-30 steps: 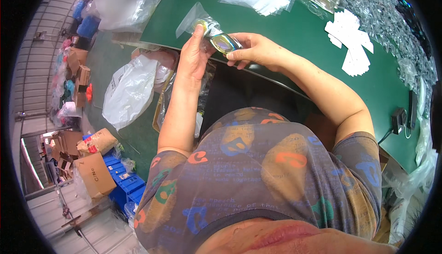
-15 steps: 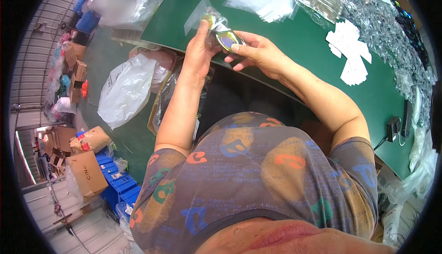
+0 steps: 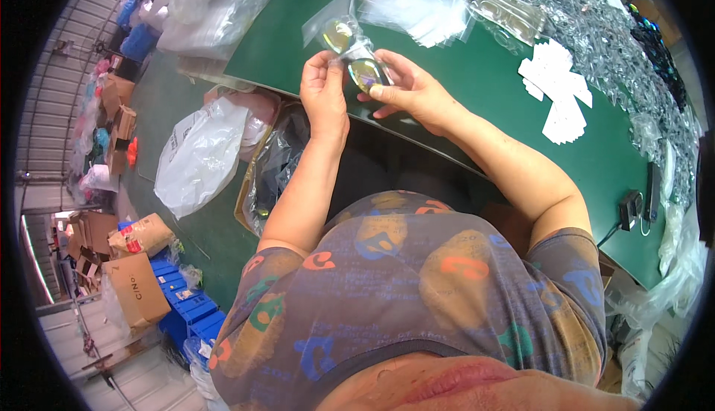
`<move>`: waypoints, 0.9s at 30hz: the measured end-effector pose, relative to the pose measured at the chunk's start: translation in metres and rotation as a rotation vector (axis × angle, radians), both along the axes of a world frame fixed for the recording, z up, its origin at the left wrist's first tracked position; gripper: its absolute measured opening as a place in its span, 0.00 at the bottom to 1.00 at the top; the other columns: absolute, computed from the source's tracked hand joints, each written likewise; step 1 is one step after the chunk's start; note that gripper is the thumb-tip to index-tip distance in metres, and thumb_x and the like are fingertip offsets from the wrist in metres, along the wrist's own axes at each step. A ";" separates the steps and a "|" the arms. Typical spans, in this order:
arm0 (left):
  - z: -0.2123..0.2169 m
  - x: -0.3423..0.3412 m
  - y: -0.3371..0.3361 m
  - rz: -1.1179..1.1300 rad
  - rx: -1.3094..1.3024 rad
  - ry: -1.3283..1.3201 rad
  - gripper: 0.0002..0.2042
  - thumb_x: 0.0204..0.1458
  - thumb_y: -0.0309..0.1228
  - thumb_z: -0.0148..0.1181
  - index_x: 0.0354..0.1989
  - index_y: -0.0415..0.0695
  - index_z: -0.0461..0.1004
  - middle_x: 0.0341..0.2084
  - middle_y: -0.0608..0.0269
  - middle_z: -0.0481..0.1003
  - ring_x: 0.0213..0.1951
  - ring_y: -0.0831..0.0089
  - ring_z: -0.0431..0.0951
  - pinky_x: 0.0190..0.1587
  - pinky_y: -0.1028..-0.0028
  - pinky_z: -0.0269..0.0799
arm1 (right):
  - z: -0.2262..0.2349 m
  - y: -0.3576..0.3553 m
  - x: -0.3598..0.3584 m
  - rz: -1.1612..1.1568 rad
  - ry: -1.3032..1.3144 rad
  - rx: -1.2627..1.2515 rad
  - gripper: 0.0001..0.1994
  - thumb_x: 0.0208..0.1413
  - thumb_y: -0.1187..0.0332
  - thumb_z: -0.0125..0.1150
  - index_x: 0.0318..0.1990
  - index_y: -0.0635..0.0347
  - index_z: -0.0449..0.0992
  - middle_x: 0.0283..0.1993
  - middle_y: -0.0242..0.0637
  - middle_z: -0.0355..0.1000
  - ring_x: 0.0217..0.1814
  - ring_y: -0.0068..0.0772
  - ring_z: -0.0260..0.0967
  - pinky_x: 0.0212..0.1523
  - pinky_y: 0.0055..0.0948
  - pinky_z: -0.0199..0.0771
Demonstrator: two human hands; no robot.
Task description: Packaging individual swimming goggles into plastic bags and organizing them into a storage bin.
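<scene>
Between my hands, over the table's near edge, is a pair of sunglasses (image 3: 365, 75) with yellow-green mirrored lenses. A clear plastic bag (image 3: 320, 25) lies around or behind the farther lens. My right hand (image 3: 412, 92) grips the nearer lens, thumb on its front and fingers behind. Closed beside the bridge, my left hand (image 3: 325, 89) pinches at the bag or frame; its fingertips are partly hidden, so I cannot tell which it grips. The temples are hard to make out.
On the green table (image 3: 477, 98) lie flat clear bags (image 3: 417, 8), white cards (image 3: 558, 90) and a long heap of wrapped clear pieces (image 3: 603, 53). A black device with a cable (image 3: 631, 210) sits at the right edge. An open carton (image 3: 257, 180) and a white sack (image 3: 201, 161) are at left.
My left hand has moved down off the farther lens, so both lenses now show. The sunglasses have turned slightly in my right hand, which keeps its hold.
</scene>
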State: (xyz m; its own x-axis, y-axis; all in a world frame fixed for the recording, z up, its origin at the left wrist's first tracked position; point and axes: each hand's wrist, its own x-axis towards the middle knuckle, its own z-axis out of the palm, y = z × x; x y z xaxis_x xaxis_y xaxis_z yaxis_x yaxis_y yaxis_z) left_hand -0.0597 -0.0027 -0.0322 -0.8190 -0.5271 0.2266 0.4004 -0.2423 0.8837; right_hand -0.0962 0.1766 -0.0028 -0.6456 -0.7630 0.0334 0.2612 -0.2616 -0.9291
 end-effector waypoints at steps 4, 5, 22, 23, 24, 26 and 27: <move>0.004 0.006 -0.003 0.029 -0.213 -0.009 0.08 0.63 0.25 0.58 0.49 0.38 0.74 0.40 0.65 0.77 0.42 0.79 0.76 0.46 0.77 0.73 | 0.008 0.005 -0.007 0.074 0.011 0.039 0.46 0.61 0.68 0.65 0.77 0.49 0.37 0.61 0.46 0.69 0.56 0.41 0.75 0.47 0.35 0.80; 0.005 0.008 -0.002 0.029 -0.213 -0.009 0.08 0.63 0.25 0.58 0.49 0.38 0.74 0.40 0.65 0.77 0.42 0.79 0.76 0.46 0.77 0.73 | 0.009 0.006 -0.009 0.075 0.010 0.039 0.46 0.61 0.68 0.65 0.77 0.49 0.37 0.61 0.46 0.69 0.56 0.41 0.75 0.47 0.35 0.80; 0.019 0.028 0.013 0.147 -0.849 0.141 0.04 0.57 0.22 0.62 0.39 0.38 0.76 0.37 0.59 0.77 0.40 0.68 0.79 0.46 0.73 0.74 | -0.006 0.001 -0.009 -0.084 -0.176 -0.063 0.24 0.60 0.65 0.67 0.60 0.57 0.66 0.53 0.35 0.74 0.53 0.32 0.76 0.41 0.30 0.83; 0.013 0.026 0.011 0.139 -0.823 0.103 0.03 0.59 0.22 0.60 0.40 0.39 0.76 0.38 0.62 0.77 0.40 0.72 0.78 0.46 0.74 0.74 | -0.008 0.002 -0.012 -0.087 -0.183 -0.051 0.23 0.60 0.65 0.67 0.60 0.57 0.66 0.53 0.35 0.74 0.53 0.32 0.76 0.41 0.30 0.83; 0.006 0.024 0.008 0.139 -0.824 0.105 0.03 0.59 0.22 0.60 0.40 0.39 0.76 0.38 0.62 0.77 0.40 0.72 0.78 0.46 0.74 0.74 | -0.009 0.002 -0.014 -0.090 -0.190 -0.038 0.23 0.60 0.65 0.67 0.59 0.58 0.66 0.53 0.36 0.73 0.53 0.33 0.76 0.40 0.29 0.84; -0.005 0.020 0.002 -0.008 -0.501 0.000 0.04 0.61 0.23 0.59 0.43 0.39 0.75 0.39 0.65 0.77 0.42 0.78 0.76 0.47 0.77 0.73 | -0.009 0.000 -0.012 -0.114 -0.190 -0.028 0.23 0.60 0.66 0.67 0.60 0.58 0.66 0.54 0.38 0.72 0.52 0.34 0.76 0.38 0.29 0.84; -0.004 0.019 0.003 -0.009 -0.502 0.001 0.04 0.61 0.23 0.59 0.43 0.39 0.75 0.39 0.65 0.77 0.42 0.78 0.76 0.47 0.77 0.73 | -0.008 -0.001 -0.010 -0.132 -0.210 -0.029 0.23 0.60 0.66 0.67 0.60 0.59 0.65 0.54 0.38 0.72 0.52 0.34 0.76 0.38 0.29 0.85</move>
